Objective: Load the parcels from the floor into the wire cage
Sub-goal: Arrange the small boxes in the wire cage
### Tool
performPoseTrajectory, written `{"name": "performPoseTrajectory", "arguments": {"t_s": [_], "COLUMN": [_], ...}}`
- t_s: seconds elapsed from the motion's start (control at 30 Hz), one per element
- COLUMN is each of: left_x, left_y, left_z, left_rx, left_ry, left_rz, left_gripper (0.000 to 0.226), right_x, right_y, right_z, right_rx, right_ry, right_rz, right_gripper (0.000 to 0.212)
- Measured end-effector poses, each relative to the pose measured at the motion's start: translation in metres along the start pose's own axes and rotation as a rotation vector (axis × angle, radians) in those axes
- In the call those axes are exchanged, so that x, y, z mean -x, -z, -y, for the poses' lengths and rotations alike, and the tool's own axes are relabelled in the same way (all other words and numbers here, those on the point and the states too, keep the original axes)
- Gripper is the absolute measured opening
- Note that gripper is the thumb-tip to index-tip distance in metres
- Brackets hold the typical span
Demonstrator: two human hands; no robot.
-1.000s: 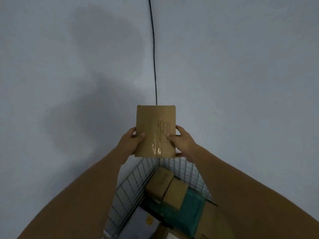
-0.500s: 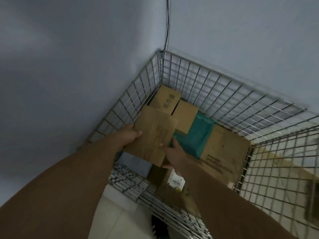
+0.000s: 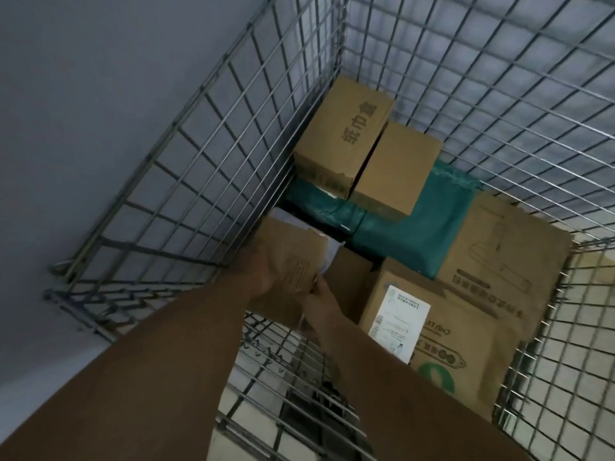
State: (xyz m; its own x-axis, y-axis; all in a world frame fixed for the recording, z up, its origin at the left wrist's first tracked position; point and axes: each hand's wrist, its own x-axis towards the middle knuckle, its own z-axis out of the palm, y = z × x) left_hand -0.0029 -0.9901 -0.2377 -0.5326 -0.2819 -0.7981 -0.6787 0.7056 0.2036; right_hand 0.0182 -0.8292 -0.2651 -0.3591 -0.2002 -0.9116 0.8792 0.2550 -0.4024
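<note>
Both my hands hold a flat brown cardboard parcel (image 3: 289, 261) low inside the wire cage (image 3: 206, 181), near its left wall. My left hand (image 3: 258, 272) grips the parcel's left edge, with the fingers under it. My right hand (image 3: 317, 302) pinches its lower right edge. The parcel lies tilted over a white packet (image 3: 329, 254) and a dark gap between the stacked parcels.
Two brown boxes (image 3: 342, 138) (image 3: 396, 168) sit in the cage's far corner on green plastic mailers (image 3: 409, 227). A box with a white label (image 3: 432, 331) and a larger printed carton (image 3: 509, 254) fill the right side. A grey wall stands on the left.
My hands have brought the brown parcel down from above the cage rim to deep inside it, toward the left wall. The view has tilted down into the cage.
</note>
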Motion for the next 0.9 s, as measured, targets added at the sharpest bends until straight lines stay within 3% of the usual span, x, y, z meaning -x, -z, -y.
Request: {"name": "performPoseTrajectory", "arguments": {"t_s": [0.07,0.2,0.27,0.37,0.47,0.6,0.7,0.8,0.9], "left_x": [-0.006,0.002,0.01,0.029,0.069,0.159,0.228,0.325,0.443], "left_y": [-0.009,-0.011,-0.004,0.014,0.041,0.109,0.167,0.227,0.28], "left_z": [0.004,0.013,0.006,-0.012,-0.049,-0.134,-0.194,-0.255,-0.313], "left_rx": [-0.052,-0.171,-0.2,-0.252,-0.279,-0.615,-0.674,-0.669,-0.616], "left_ry": [-0.034,-0.013,-0.022,-0.125,-0.268,-0.433,-0.46,-0.475,-0.53], "left_rz": [-0.029,-0.1,-0.142,-0.139,-0.267,-0.404,-0.502,-0.584,-0.694], "left_gripper": [0.042,0.076,0.068,0.039,0.034,0.07,0.059,0.069,0.059], "right_x": [-0.008,-0.012,-0.003,0.021,0.069,0.167,0.265,0.381,0.516], "right_y": [0.005,0.006,0.003,0.011,0.035,0.087,0.134,0.181,0.216], "right_z": [-0.003,-0.006,-0.007,0.016,0.07,0.167,0.238,0.293,0.335], "right_rx": [0.007,0.046,0.122,0.313,0.63,1.13,1.432,1.479,1.431], "right_ry": [0.052,0.11,0.094,0.04,0.185,0.462,0.575,0.676,0.802], "right_rz": [0.031,0.12,0.142,0.159,0.072,-0.182,-0.334,-0.531,-0.712], "right_gripper": [0.075,0.079,0.074,0.044,0.042,0.048,0.053,0.055,0.057]}}
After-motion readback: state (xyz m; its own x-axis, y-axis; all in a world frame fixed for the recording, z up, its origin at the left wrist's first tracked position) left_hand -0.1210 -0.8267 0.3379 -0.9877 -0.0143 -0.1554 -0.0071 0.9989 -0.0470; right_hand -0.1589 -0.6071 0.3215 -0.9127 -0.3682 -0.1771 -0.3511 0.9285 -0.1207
